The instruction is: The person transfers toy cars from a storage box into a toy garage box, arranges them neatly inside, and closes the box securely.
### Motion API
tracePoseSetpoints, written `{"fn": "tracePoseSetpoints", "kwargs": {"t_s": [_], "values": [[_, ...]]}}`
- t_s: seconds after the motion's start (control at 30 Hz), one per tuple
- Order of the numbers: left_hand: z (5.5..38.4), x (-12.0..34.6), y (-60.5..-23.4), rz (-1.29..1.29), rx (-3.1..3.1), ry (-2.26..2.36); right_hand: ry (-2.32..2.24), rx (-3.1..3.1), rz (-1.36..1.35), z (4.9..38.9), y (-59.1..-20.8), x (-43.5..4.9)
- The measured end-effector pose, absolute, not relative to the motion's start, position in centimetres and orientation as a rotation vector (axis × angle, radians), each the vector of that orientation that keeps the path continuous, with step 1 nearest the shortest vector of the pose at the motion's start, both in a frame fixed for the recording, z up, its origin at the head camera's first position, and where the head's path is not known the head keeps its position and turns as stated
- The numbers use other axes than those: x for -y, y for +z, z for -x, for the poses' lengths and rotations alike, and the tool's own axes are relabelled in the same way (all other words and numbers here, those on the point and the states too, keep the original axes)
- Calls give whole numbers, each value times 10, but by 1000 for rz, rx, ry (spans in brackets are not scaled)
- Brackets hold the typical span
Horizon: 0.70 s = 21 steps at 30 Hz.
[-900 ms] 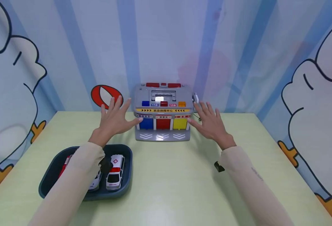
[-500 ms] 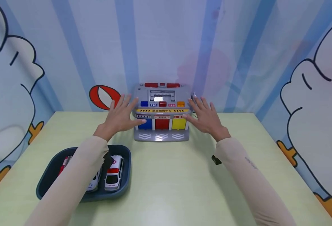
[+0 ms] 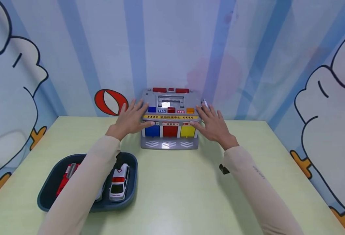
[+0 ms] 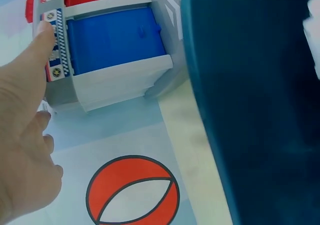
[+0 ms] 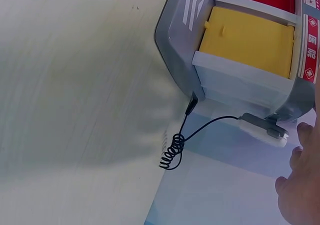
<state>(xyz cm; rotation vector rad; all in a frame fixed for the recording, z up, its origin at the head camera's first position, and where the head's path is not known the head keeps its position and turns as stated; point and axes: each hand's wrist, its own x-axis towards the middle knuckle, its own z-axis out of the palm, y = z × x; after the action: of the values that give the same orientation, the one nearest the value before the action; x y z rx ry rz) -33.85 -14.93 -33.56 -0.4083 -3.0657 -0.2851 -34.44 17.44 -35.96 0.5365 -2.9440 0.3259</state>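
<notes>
A grey toy emergency station (image 3: 170,117) stands at the back of the table, with blue (image 4: 115,40), red (image 3: 170,131) and yellow (image 5: 247,42) doors along its front. My left hand (image 3: 130,119) is at its left end. Those fingers are spread over the upper corner, and the thumb lies at the sign strip above the blue door. On the opposite end, my right hand (image 3: 214,128) mirrors it, fingers nearly straight at the top edge and thumb near the strip over the yellow door. A white handset (image 5: 262,130) hangs on the station's right side.
A dark blue tray (image 3: 135,182) sits front left, partly under my left forearm. Inside are a white toy ambulance (image 3: 118,187), a red toy truck (image 3: 67,178) and another vehicle mostly hidden by the sleeve. A coiled black cord (image 5: 175,150) trails beside the station. A striped curtain (image 3: 172,42) stands behind.
Both hands have moved inward, from beside the station to its two upper corners. The station and the tray have stayed in place; the view has shifted slightly.
</notes>
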Motion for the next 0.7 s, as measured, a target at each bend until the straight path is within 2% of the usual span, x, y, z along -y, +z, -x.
{"fn": "tracePoseSetpoints", "kwargs": {"t_s": [0.7], "values": [[338, 142, -325, 495, 3071, -124, 442, 2897, -575, 342, -358, -184]]}}
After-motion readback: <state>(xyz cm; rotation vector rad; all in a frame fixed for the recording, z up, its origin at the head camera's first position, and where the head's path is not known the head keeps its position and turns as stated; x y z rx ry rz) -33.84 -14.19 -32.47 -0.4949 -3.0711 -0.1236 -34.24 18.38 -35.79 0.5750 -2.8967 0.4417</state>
